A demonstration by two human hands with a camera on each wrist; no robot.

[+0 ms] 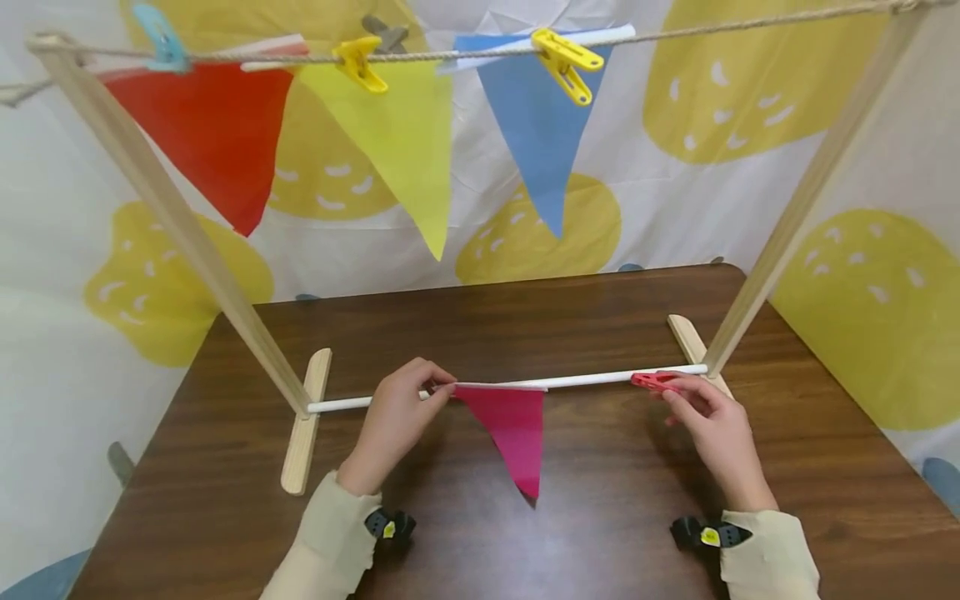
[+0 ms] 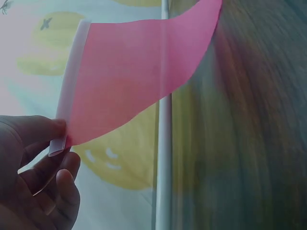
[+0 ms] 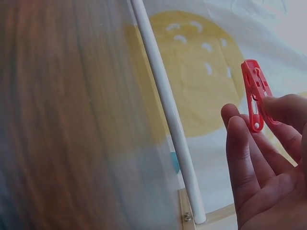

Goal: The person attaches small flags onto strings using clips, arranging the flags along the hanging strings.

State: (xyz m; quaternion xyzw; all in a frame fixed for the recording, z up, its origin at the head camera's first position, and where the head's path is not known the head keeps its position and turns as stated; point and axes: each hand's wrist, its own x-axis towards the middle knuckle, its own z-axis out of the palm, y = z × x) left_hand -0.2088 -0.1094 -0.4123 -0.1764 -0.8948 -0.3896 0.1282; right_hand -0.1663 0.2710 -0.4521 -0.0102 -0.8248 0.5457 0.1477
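My left hand (image 1: pixel 401 417) pinches the left end of the white top strip on a pink triangular pennant (image 1: pixel 513 429). The pennant hangs point down; in the left wrist view its white strip (image 2: pixel 74 72) sits between thumb and fingers. My right hand (image 1: pixel 712 425) holds a red clothespin (image 1: pixel 652 382) between thumb and fingers, and that clothespin (image 3: pixel 255 96) shows whole in the right wrist view. Above, a twine line (image 1: pixel 690 30) carries a red pennant (image 1: pixel 213 125), a yellow-green pennant (image 1: pixel 408 133) and a blue pennant (image 1: pixel 543 125), with a light blue clothespin (image 1: pixel 161 40) and yellow clothespins (image 1: pixel 566 58) on it.
Two wooden posts, left (image 1: pixel 176 229) and right (image 1: pixel 810 192), hold the twine and stand on flat wooden feet. A white rod (image 1: pixel 600 380) joins them low down, behind the hands. Beneath lies a brown wooden table (image 1: pixel 600 533); a patterned cloth (image 1: pixel 645 225) hangs behind.
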